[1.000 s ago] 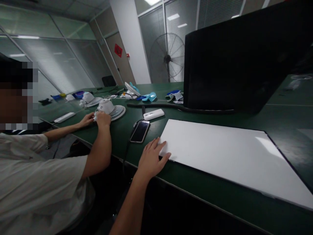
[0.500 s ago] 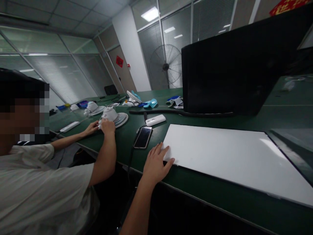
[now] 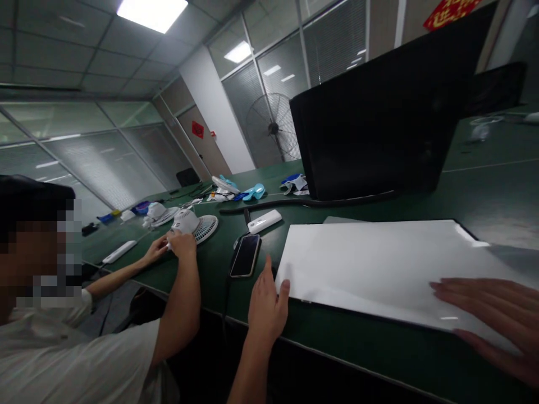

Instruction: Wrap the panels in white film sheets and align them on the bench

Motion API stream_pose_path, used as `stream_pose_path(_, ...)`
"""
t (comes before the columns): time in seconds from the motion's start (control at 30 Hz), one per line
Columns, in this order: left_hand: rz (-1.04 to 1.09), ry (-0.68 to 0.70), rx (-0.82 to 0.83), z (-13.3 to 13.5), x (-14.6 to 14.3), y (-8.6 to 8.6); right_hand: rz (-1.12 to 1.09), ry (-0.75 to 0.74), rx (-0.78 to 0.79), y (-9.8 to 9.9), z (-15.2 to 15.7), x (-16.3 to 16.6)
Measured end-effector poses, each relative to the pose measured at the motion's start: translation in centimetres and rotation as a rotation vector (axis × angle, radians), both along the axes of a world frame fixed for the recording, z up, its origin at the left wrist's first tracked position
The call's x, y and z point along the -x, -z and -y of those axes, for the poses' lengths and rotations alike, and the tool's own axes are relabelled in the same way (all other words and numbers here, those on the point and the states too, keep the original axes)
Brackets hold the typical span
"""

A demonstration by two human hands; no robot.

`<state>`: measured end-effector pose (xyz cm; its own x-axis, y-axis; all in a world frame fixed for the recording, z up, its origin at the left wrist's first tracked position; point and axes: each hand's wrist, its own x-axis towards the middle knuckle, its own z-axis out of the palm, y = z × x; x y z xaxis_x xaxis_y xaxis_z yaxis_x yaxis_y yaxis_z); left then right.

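Green desk (image 3: 484, 185) fills the view. A big black panel (image 3: 370, 123) stands upright toward the desk's far edge, with a black cable (image 3: 311, 203) running along its base. The white sheet (image 3: 379, 264) lies flat near the desk's front edge, right in front of you. Your left hand (image 3: 266, 306) sits at the sheet's left end, fingers loosely together, thumb tip touching the sheet's front-left corner, gripping nothing. Your right hand (image 3: 497, 314) is spread open and flat over the sheet's front-right part, fingers pointing left; can't tell if the palm presses down. A co-worker in a white shirt (image 3: 84, 359) sits at the desk's left end, both hands on a small white fan (image 3: 193, 223). A second white fan (image 3: 159, 213) sits just behind it. A black phone (image 3: 245, 255) lies face up just left of the sheet. A white power bank (image 3: 264, 221) lies past the phone. A white bar-shaped device (image 3: 119, 251) lies near the desk's left front edge.
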<state>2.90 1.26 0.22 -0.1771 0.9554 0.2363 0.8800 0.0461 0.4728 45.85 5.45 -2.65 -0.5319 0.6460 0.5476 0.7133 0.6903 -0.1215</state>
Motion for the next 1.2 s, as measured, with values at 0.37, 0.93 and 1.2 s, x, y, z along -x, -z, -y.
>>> stream_pose_path(0.37,-0.123,0.010,0.039,-0.9,-0.2,-0.2,0.461,-0.204,-0.393,-1.4,-2.7,1.3)
stream_pose_path(0.93,-0.229,0.132,-0.064,-1.4,1.0,1.6,0.378,-0.310,-0.203,-5.9,-1.3,1.5)
stream_pose_path(1.2,-0.232,0.135,-0.065,-1.7,1.1,1.7,0.407,-0.230,-0.253,-6.2,-0.4,2.1)
